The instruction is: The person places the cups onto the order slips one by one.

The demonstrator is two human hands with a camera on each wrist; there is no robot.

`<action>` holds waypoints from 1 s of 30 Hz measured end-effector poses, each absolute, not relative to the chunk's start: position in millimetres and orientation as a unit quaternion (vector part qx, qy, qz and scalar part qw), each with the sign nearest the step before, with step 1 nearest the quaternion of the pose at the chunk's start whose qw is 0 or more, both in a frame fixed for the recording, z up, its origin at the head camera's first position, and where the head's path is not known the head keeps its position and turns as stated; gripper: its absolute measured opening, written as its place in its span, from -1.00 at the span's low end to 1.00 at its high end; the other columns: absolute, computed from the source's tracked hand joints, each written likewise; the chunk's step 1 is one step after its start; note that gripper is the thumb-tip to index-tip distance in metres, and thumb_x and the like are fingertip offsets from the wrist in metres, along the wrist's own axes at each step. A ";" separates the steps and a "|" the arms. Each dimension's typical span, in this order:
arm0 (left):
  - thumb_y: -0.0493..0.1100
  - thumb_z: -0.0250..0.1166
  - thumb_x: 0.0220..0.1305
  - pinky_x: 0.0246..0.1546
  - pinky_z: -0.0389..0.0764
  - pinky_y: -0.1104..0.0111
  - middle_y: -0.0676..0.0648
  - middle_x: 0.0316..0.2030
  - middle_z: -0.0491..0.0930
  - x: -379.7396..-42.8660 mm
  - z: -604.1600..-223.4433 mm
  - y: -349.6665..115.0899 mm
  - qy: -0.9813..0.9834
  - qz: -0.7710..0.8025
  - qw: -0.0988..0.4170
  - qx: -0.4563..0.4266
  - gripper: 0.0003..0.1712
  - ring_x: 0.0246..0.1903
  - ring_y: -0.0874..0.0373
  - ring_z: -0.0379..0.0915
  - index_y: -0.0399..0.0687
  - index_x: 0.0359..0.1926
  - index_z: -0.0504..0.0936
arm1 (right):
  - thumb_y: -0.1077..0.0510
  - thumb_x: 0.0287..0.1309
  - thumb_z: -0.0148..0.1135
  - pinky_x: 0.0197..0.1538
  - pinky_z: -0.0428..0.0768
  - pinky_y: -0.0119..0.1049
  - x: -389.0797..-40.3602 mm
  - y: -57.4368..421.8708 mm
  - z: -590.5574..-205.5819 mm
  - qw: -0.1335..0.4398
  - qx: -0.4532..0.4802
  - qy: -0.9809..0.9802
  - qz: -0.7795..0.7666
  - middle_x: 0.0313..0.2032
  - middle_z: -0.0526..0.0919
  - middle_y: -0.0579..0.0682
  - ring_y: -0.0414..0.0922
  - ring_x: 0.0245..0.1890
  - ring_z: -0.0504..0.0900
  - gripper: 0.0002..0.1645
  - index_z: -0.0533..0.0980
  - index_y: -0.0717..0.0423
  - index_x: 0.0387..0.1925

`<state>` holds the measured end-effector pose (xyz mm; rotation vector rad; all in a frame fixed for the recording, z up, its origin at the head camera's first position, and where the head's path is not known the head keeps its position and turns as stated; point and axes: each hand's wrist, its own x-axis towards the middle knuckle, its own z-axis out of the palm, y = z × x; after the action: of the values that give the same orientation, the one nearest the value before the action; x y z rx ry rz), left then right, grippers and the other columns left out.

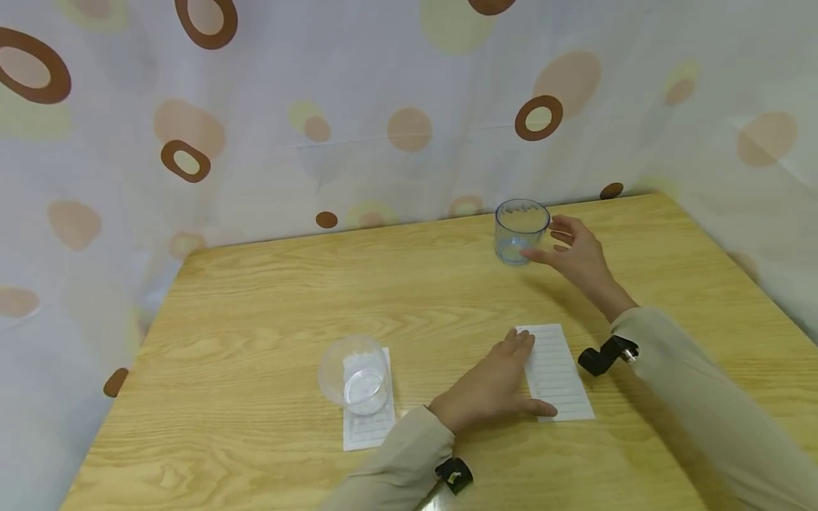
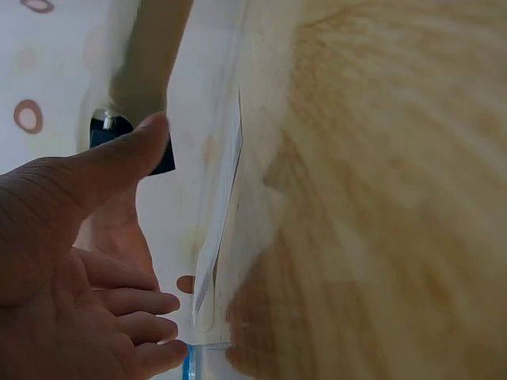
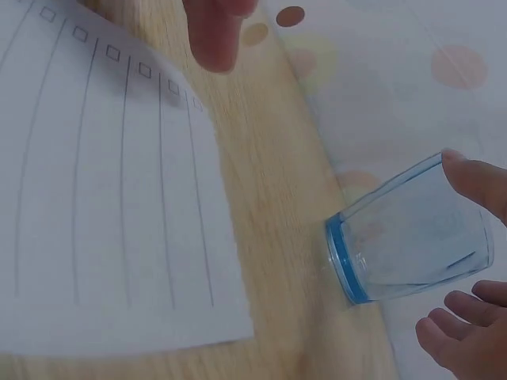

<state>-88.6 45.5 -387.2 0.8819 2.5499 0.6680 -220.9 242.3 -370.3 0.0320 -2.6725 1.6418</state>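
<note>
A blue-tinted clear glass (image 1: 520, 234) stands upright near the table's back edge. My right hand (image 1: 578, 259) is at its right side, thumb in front and fingers behind. In the right wrist view the thumb overlaps the glass (image 3: 412, 237) at its rim, while the other fingers are spread apart from its side. A lined paper sheet (image 1: 559, 376) with small checkboxes lies nearer me. Over its left edge is my left hand (image 1: 492, 387), palm down in the head view, thumb and fingers spread. The left wrist view shows the sheet (image 2: 222, 214) beyond these extended fingers.
To the left, a clear round cup (image 1: 354, 376) stands on a second lined paper (image 1: 367, 436). The wooden table (image 1: 255, 319) meets a dotted cloth (image 1: 358, 163) at the back and right. Black straps (image 1: 607, 355) with small devices sit at both wrists.
</note>
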 end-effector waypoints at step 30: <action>0.45 0.28 0.05 0.43 -0.25 0.40 -0.09 0.51 -0.19 -82.7 -406.5 53.9 0.919 0.138 0.154 0.337 0.25 0.49 0.09 -0.37 -0.22 0.49 -0.01 | 0.05 0.00 0.49 0.38 0.24 0.03 -237.6 227.3 -388.7 0.012 -0.033 -0.806 0.590 0.34 0.23 0.23 0.15 0.39 0.16 0.06 0.06 0.23 0.39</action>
<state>-82.7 53.9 -406.5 0.9646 2.6331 0.3960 -237.6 227.3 -388.7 -0.1030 -2.5144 1.8401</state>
